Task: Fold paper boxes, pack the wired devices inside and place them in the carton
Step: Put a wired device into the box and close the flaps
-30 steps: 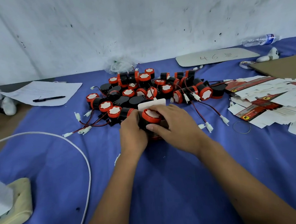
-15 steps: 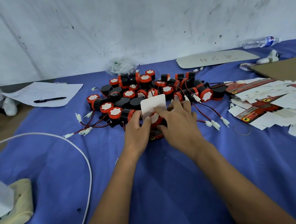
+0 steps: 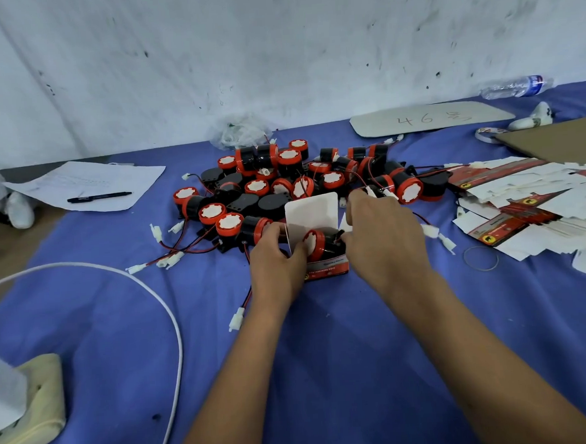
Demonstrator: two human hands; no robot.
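1. left hand (image 3: 277,257) gripping the left side of a small box (image 3: 325,264) on the blue table (image 3: 327,357), thumb against the raised white flap (image 3: 313,213).
2. right hand (image 3: 385,240) curled round the box's right side.
3. red-and-black device (image 3: 315,243) sitting inside the box, just in front of the pile of devices (image 3: 299,183).
4. flat box blanks (image 3: 537,207) stacked to the right.

At the centre of the frame a paper box (image 3: 327,267) stands on the table (image 3: 327,357) with a wired device (image 3: 315,243) in it, its flap (image 3: 312,217) raised behind. The left hand (image 3: 276,257) is at the box's left, the right hand (image 3: 385,236) at its right. Above them lies the heap of devices (image 3: 302,180). Flat box blanks (image 3: 531,207) lie at right, a sheet of paper (image 3: 87,184) with a pen (image 3: 99,197) on it at upper left, and a cable (image 3: 145,299) at lower left.
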